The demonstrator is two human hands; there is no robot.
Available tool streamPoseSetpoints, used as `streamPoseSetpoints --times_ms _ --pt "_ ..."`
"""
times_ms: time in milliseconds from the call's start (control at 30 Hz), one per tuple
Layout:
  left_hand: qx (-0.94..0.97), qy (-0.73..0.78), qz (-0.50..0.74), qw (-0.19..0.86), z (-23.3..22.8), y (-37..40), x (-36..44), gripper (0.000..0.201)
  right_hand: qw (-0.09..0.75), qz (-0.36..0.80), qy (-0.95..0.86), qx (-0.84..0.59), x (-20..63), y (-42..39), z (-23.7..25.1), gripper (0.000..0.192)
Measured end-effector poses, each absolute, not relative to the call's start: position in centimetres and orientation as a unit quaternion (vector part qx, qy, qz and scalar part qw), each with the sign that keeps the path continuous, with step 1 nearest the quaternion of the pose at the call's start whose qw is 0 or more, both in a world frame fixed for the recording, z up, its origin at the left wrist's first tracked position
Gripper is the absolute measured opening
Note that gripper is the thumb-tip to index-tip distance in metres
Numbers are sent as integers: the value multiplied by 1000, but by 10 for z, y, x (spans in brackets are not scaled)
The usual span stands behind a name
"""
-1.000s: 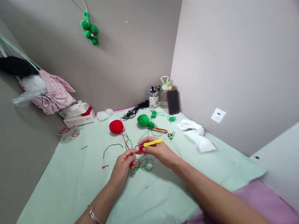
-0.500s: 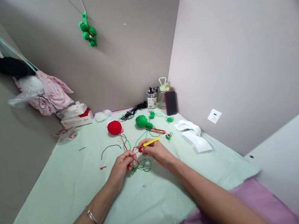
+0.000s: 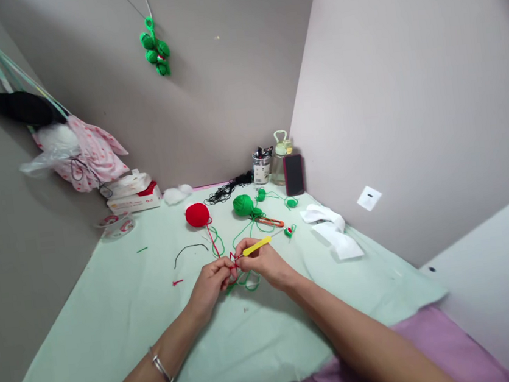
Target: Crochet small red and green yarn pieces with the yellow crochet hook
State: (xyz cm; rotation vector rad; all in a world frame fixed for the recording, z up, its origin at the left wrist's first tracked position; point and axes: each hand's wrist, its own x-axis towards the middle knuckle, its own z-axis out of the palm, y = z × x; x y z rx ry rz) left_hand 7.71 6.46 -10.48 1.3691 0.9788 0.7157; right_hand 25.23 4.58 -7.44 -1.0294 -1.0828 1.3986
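My right hand (image 3: 261, 264) is closed around a crochet hook (image 3: 257, 247) with a yellow handle, its tip at the red yarn (image 3: 232, 257). Pinched in my left hand (image 3: 212, 281) is that same yarn, close against the right fingertips. A strand runs up from there to the red yarn ball (image 3: 197, 215). Green yarn strands (image 3: 249, 281) lie loosely under both hands. Behind them rests a green yarn ball (image 3: 242, 205), beside an orange-handled tool (image 3: 269, 221). Whether a small worked piece sits between the fingers is hard to see.
A small green-and-red crocheted piece (image 3: 288, 231) lies right of the hook. White paper (image 3: 332, 231), a phone (image 3: 293, 174), a bottle (image 3: 279, 162) and a pen cup (image 3: 261, 169) stand or lie farther right. Black yarn (image 3: 229, 189) and a tissue box (image 3: 134, 201) are at the back.
My hands have drawn closer together, and the hook's tip has come to the yarn at the left fingers. The whole view has shifted slightly.
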Motion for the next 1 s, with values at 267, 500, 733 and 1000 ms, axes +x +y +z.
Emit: streamPoseSetpoints --times_ms 267,500,733,1000 --pt "633 413 305 579 -88 77 66 27 543 573 -436 -432 265 59 -74 31" --pt "628 464 371 503 -78 71 65 40 569 421 -526 -472 265 55 -75 18" --pt "566 420 412 577 -82 61 75 40 558 169 -671 -457 257 43 -82 11" --pt "478 356 422 683 -84 58 84 49 463 3 -773 -435 247 45 -105 18"
